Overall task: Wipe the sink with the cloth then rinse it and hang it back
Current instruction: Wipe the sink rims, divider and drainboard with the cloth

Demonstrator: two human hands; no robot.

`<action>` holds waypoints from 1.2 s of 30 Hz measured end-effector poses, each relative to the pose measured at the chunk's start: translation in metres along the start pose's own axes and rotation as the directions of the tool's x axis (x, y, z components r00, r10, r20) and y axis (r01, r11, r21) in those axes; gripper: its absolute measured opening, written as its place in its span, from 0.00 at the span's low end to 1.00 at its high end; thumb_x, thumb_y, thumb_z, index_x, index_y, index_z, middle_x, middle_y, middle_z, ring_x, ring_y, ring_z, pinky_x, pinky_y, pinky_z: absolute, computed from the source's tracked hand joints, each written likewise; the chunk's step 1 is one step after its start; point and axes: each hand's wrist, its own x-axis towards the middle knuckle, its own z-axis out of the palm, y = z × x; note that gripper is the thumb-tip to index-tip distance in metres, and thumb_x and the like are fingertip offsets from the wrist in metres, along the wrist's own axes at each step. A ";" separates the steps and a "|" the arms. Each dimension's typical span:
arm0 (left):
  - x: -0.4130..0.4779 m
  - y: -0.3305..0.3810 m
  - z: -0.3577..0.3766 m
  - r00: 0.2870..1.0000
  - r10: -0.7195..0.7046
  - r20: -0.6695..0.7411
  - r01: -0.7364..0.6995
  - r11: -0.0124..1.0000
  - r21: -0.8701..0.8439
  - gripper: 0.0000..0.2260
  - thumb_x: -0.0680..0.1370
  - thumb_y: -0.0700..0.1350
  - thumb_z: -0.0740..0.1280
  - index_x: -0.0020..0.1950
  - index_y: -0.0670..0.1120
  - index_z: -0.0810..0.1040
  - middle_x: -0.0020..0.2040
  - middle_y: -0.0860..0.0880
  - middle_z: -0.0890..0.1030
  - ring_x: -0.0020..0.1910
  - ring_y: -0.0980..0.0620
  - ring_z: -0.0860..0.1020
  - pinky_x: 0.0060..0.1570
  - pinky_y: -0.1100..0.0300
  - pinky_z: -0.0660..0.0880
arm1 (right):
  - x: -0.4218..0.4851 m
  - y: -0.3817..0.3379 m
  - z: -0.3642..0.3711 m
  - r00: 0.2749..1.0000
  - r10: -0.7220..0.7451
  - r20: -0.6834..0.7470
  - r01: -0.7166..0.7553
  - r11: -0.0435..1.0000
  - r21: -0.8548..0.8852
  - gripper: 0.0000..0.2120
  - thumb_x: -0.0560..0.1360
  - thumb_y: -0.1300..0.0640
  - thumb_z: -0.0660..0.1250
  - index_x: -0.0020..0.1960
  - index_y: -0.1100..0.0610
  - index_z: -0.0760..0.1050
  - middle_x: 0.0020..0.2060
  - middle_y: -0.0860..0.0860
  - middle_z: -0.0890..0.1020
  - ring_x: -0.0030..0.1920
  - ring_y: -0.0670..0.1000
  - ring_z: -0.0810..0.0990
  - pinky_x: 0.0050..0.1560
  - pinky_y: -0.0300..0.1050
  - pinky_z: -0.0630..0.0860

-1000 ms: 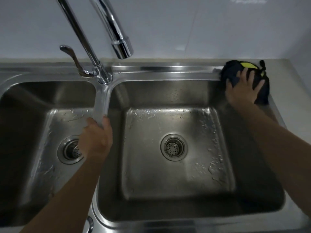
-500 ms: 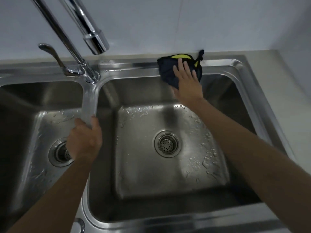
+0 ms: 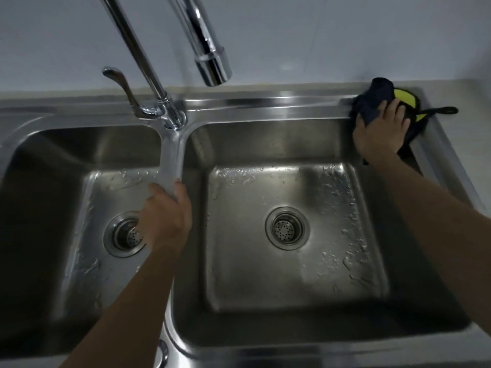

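A stainless steel double sink fills the view. My right hand presses a dark blue and yellow cloth onto the far right corner of the right basin's rim. The cloth's black loop trails to the right on the rim. My left hand grips the ridge dividing the two basins, fingers curled over it. Water drops lie on both basin floors.
A tall chrome tap arches over the divider, its lever pointing left. Each basin has a round drain strainer, the left one partly behind my left hand. A pale counter runs along the right, a white wall behind.
My right hand slid the cloth along the back rim of the right basin, from the right corner to the middle and back to the right corner. My left hand stayed on the divider.
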 end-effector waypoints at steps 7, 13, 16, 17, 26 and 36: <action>0.001 -0.002 -0.001 0.999 0.031 0.033 -0.033 0.997 0.072 0.21 0.81 0.55 0.52 0.57 0.38 0.70 0.47 0.35 0.77 0.43 0.36 0.78 0.37 0.52 0.68 | -0.049 -0.082 0.013 0.985 -0.173 0.013 0.173 0.985 0.010 0.34 0.80 0.46 0.52 0.76 0.64 0.45 0.76 0.62 0.45 0.76 0.61 0.44 0.74 0.59 0.46; -0.002 0.002 -0.003 1.000 0.006 0.001 -0.006 0.999 -0.046 0.21 0.80 0.56 0.55 0.53 0.37 0.69 0.47 0.32 0.79 0.44 0.32 0.79 0.41 0.47 0.74 | -0.092 -0.160 0.031 0.898 -0.439 0.014 0.439 0.897 -0.057 0.36 0.78 0.45 0.55 0.77 0.62 0.44 0.76 0.62 0.42 0.76 0.62 0.41 0.74 0.59 0.44; -0.001 0.000 -0.001 1.000 0.017 -0.002 -0.017 0.998 -0.058 0.21 0.80 0.57 0.54 0.53 0.38 0.69 0.47 0.33 0.80 0.45 0.32 0.79 0.42 0.47 0.73 | -0.105 -0.196 0.036 0.768 -0.640 0.022 0.639 0.764 -0.088 0.37 0.77 0.47 0.59 0.77 0.59 0.44 0.76 0.59 0.40 0.76 0.59 0.39 0.74 0.57 0.41; -0.001 0.000 0.000 1.000 0.018 -0.002 -0.018 0.998 -0.064 0.21 0.80 0.57 0.54 0.53 0.38 0.69 0.47 0.33 0.80 0.45 0.32 0.79 0.43 0.46 0.73 | -0.107 -0.207 0.036 0.715 -0.698 0.025 0.697 0.710 -0.104 0.37 0.77 0.48 0.59 0.77 0.59 0.44 0.76 0.57 0.40 0.76 0.57 0.38 0.74 0.56 0.40; -0.001 -0.002 -0.002 1.000 0.021 0.018 -0.019 0.996 -0.085 0.22 0.80 0.57 0.53 0.53 0.38 0.69 0.49 0.33 0.79 0.47 0.33 0.78 0.41 0.49 0.69 | -0.076 -0.215 0.019 0.441 -0.894 0.076 0.889 0.423 -0.177 0.31 0.77 0.50 0.57 0.77 0.50 0.49 0.77 0.49 0.47 0.77 0.51 0.45 0.74 0.53 0.44; -0.003 0.001 -0.006 0.998 0.011 0.058 -0.007 0.998 -0.069 0.23 0.81 0.57 0.52 0.58 0.37 0.69 0.51 0.35 0.79 0.48 0.36 0.78 0.39 0.53 0.64 | -0.080 -0.139 0.027 0.893 -0.450 -0.008 0.449 0.893 -0.027 0.33 0.78 0.50 0.55 0.77 0.54 0.43 0.77 0.53 0.42 0.77 0.56 0.42 0.74 0.58 0.43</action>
